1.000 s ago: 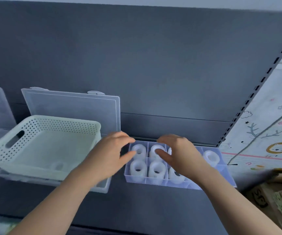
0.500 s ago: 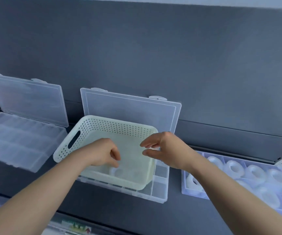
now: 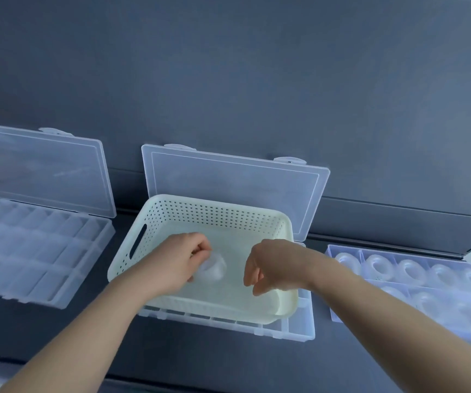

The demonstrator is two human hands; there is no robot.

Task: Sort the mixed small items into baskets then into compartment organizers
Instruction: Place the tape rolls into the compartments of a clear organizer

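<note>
A pale perforated basket (image 3: 217, 211) rests on top of an open clear compartment organizer (image 3: 299, 324) in the middle. Inside the basket my left hand (image 3: 172, 265) pinches a clear tape roll (image 3: 214, 269). My right hand (image 3: 271, 265) hovers over the basket's right half, fingers loosely curled, holding nothing. At the right, a bluish organizer (image 3: 342, 313) holds several clear tape rolls (image 3: 378, 265) in its compartments.
Another open clear organizer (image 3: 38, 259) with unfilled compartments lies at the left, its lid (image 3: 38, 171) leaning against the dark grey back wall (image 3: 228, 80). The middle organizer's lid (image 3: 234, 177) stands up behind the basket. Everything sits on a dark shelf.
Both hands left the tape-roll organizer at the right and moved left into the basket. My left hand now pinches a tape roll there. The view swung left.
</note>
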